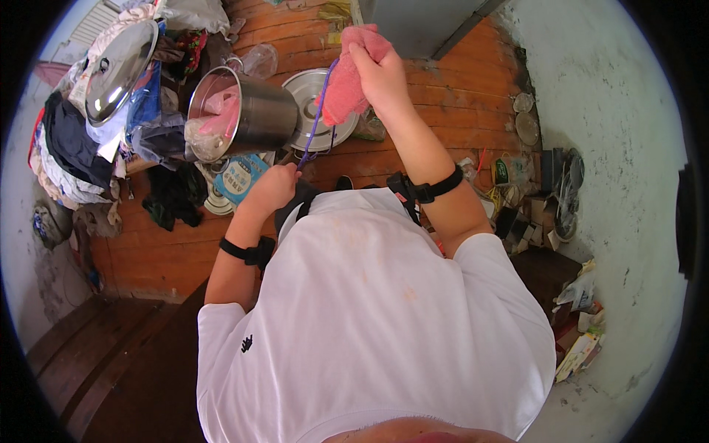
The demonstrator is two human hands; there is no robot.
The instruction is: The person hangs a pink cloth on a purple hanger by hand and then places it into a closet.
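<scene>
My right hand, raised at the upper middle, grips a folded pink terry cloth that hangs down from the fingers. A purple cord runs from the cloth's left edge down to my left hand, whose fingers are closed around it. Part of the cord dangles in a loose loop. Behind the cloth lies a round metal lid, partly hidden. To its left, a stainless steel pot stands with plastic bags inside.
A shiny pot lid leans on a heap of clothes at the left. A blue printed packet lies near my left hand. Boxes and bags line the right wall. A grey cabinet stands at the top on the wooden floor.
</scene>
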